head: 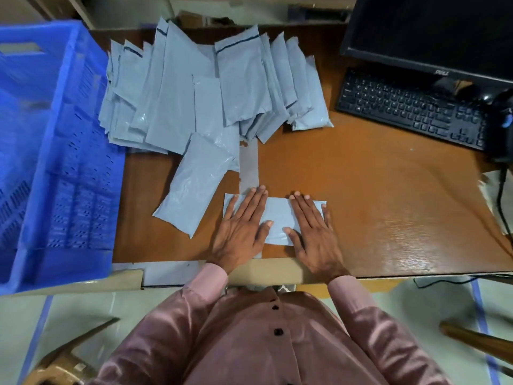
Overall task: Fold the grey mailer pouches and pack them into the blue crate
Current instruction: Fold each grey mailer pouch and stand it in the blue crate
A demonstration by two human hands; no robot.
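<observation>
A folded grey mailer pouch lies flat near the table's front edge. My left hand presses palm-down on its left part, and my right hand presses palm-down on its right part, fingers spread. Another single pouch lies slanted just to the left. A big pile of unfolded grey pouches covers the back of the table. The blue crate stands at the left edge, its inside mostly hidden by its wall.
A black keyboard and a dark monitor sit at the back right, with a cable hanging at the right edge. A strip of grey tape runs down the brown table.
</observation>
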